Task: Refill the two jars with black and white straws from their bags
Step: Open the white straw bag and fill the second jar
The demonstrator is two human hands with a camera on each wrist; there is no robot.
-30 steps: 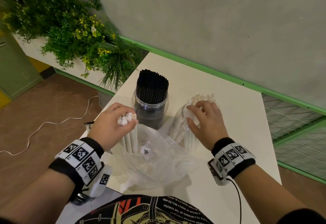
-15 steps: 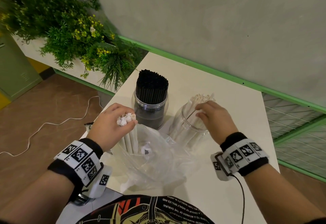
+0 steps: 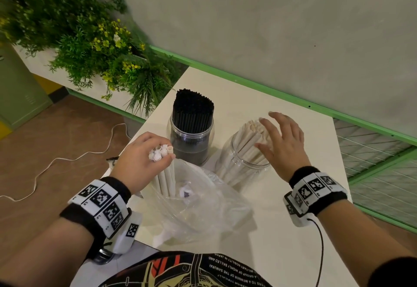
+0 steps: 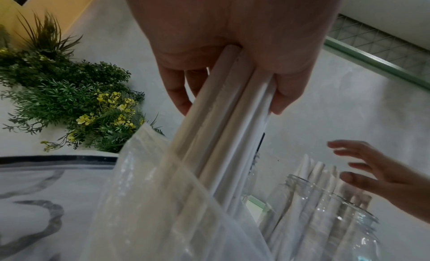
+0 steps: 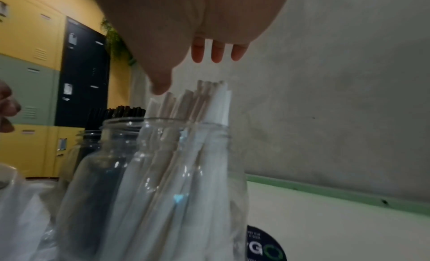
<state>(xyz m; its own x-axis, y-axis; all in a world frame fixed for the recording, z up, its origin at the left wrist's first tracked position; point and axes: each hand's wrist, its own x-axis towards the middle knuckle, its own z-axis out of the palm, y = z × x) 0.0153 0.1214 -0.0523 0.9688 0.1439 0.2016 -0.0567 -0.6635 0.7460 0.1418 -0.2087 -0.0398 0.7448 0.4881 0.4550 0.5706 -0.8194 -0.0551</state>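
The black-straw jar [image 3: 191, 137] looks full; my left hand [image 3: 144, 162] pinches the last white straws [image 3: 165, 173] in their bag [image 3: 203, 207], my right hand [image 3: 282, 142] spread-fingered over the part-filled jar [image 3: 243, 162].

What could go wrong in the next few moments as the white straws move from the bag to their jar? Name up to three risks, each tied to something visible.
1. The left hand grips only the top ends of the white straws; lower ends could snag the plastic bag.
2. The clear jar looks tilted, with the open right hand beside it, so it might tip.
3. Its leaning straws may block new ones.
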